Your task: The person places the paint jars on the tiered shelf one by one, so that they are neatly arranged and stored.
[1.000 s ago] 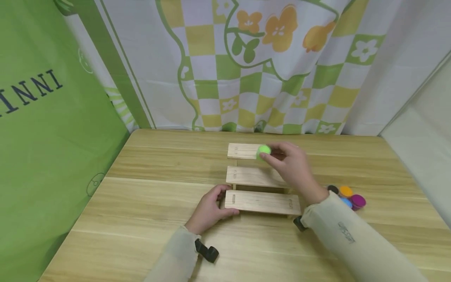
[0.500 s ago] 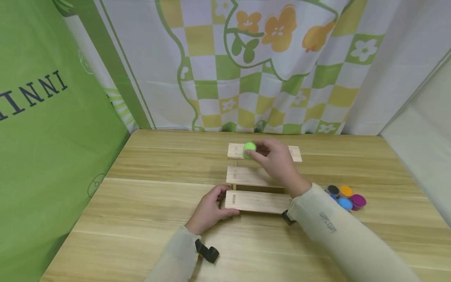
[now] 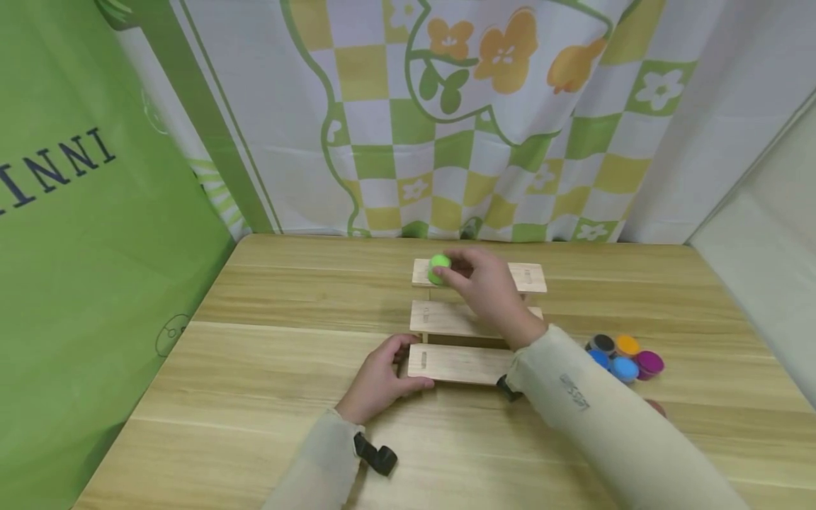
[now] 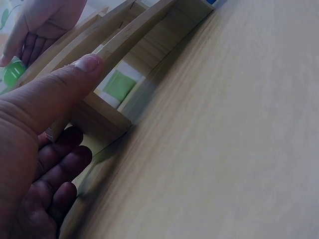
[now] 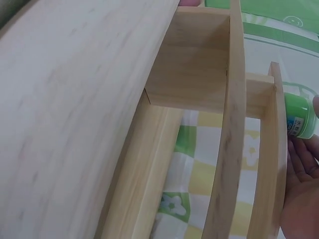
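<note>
A three-tier wooden step rack (image 3: 465,363) stands on the table. My left hand (image 3: 382,372) grips the left end of its lowest front tier, thumb over the board's front and fingers behind, as the left wrist view also shows. At the left end of the top rear tier, my right hand (image 3: 487,287) pinches a small green paint pot (image 3: 438,269) between thumb and fingers. In the right wrist view, the pot (image 5: 297,115) is upright right at the top board, with a label on its side. My right forearm covers the right part of the lower tiers.
Right of the rack stands a cluster of small pots: black (image 3: 601,345), orange (image 3: 627,346), purple (image 3: 649,365) and blue ones (image 3: 624,369). A reddish-brown pot (image 3: 656,407) shows partly behind my right sleeve. A patterned curtain (image 3: 472,170) hangs at the table's back edge.
My right hand has carried the green paint pot leftward along the top tier to its left end. The reddish-brown pot has come into view. My left hand has stayed on the rack.
</note>
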`<state>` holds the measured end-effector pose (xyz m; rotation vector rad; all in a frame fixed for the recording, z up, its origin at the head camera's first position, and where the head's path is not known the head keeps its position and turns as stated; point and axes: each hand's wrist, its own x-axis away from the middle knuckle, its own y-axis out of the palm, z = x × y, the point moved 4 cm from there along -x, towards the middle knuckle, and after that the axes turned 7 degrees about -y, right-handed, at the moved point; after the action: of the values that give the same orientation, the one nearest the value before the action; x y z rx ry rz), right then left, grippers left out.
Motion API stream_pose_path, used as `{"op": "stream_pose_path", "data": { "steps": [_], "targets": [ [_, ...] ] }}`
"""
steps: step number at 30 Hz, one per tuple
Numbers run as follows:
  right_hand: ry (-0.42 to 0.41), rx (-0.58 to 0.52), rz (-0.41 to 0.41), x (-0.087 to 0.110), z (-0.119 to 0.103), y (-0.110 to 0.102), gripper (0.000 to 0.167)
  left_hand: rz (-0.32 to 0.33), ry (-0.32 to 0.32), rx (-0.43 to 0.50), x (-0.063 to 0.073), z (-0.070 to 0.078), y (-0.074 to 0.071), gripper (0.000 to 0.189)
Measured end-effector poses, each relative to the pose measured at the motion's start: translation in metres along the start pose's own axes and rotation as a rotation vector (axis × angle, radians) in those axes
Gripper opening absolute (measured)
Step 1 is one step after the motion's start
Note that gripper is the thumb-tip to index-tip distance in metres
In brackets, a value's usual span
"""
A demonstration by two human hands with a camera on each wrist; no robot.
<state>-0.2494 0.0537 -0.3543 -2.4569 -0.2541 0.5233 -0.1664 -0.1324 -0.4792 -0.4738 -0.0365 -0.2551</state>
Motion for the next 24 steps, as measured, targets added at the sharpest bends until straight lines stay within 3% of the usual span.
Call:
{"op": "stream_pose_path", "data": {
  "steps": [11, 24],
  "targets": [
    [-0.022, 0.018, 0.007, -0.0051, -0.0027, 0.0072, 0.043, 0.002, 0.002, 0.001, -0.0007, -0.0006, 0.0001, 0.071],
    [0.02, 0.004, -0.001, -0.0079, -0.0042, 0.0089, 0.047, 0.008, -0.002, 0.001, -0.0011, -0.0013, -0.0001, 0.071]
  ]
}}
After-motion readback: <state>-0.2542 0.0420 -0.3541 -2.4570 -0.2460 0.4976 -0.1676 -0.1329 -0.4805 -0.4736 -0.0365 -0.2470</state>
